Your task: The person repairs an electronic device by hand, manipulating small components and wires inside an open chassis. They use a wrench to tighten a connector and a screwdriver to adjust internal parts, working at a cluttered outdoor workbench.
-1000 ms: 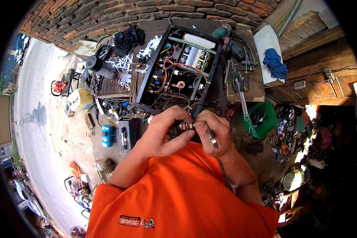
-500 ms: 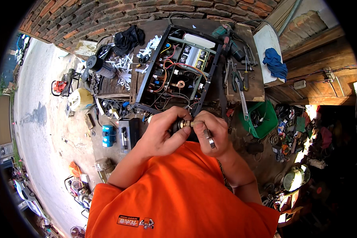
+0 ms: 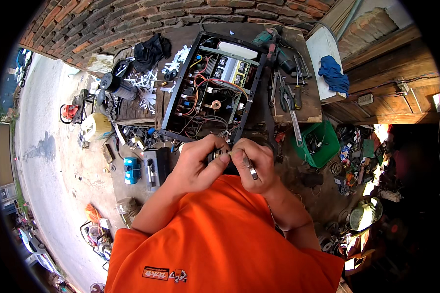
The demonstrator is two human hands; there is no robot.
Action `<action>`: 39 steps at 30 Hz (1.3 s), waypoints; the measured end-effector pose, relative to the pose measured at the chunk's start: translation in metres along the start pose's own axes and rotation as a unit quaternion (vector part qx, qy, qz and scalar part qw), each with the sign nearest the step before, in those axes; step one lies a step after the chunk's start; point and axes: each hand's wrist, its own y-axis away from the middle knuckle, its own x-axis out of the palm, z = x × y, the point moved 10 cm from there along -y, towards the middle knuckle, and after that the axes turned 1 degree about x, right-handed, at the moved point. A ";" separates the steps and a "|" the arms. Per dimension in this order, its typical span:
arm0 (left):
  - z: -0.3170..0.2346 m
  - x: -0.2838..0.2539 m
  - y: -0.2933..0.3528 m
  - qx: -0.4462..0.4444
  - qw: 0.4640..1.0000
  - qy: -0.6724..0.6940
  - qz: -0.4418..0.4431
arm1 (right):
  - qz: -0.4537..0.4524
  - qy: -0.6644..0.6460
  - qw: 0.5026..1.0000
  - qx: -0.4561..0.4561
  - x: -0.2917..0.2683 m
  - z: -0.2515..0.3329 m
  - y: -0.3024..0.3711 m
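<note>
In front of my chest, both hands meet just below the near edge of an open machine case with wires and circuit boards inside. My left hand is closed around a small dark round fitting, its thumb and forefinger at the brass end. My right hand pinches close beside it, with fingers curled round a short metal tool whose silvery end sticks out below. The fingertips of both hands nearly touch, and they hide most of the fitting and where the tool ends.
The case stands on a wooden bench with a drill, pliers, a screwdriver and white strips. Below its right end is a green bin. A blue motor and a grey box stand at left.
Both hands have drawn slightly closer together, covering more of the brass part. The right hand has turned the metal tool a little and shifted left. The whole view has moved slightly.
</note>
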 end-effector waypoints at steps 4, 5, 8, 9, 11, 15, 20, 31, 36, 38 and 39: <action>-0.005 0.001 -0.007 -0.045 0.998 0.033 -0.039 | -0.006 0.016 0.999 0.037 -0.006 -0.001 -0.001; -0.010 -0.002 -0.005 0.018 0.999 -0.003 -0.040 | -0.007 0.021 0.999 0.046 -0.007 -0.001 -0.002; -0.007 0.006 -0.003 0.032 0.999 -0.030 -0.027 | -0.007 -0.004 0.997 0.082 -0.008 -0.011 0.001; 0.002 0.007 -0.003 -0.028 0.999 -0.024 -0.004 | -0.005 -0.014 0.995 0.094 -0.008 -0.015 0.003; 0.005 0.011 -0.004 -0.053 0.998 0.017 -0.007 | -0.010 -0.040 0.988 0.149 -0.014 -0.030 0.006; 0.036 0.010 0.013 -0.124 0.988 0.087 -0.032 | -0.156 0.007 0.926 0.345 -0.106 -0.131 0.030; 0.049 0.013 0.017 -0.174 0.968 0.169 -0.069 | -0.222 0.447 0.765 0.407 -0.280 -0.260 0.049; 0.067 -0.006 0.018 -0.220 0.913 0.274 -0.208 | -0.054 0.537 0.782 0.312 -0.166 -0.247 -0.015; 0.056 -0.016 0.013 -0.180 0.929 0.225 -0.233 | -0.100 0.600 0.723 0.327 -0.173 -0.244 -0.020; 0.052 -0.023 0.011 -0.166 0.933 0.198 -0.251 | -0.161 0.533 0.784 0.274 -0.180 -0.220 -0.016; 0.052 -0.025 0.010 -0.160 0.930 0.202 -0.263 | -0.192 0.495 0.810 0.248 -0.182 -0.202 -0.010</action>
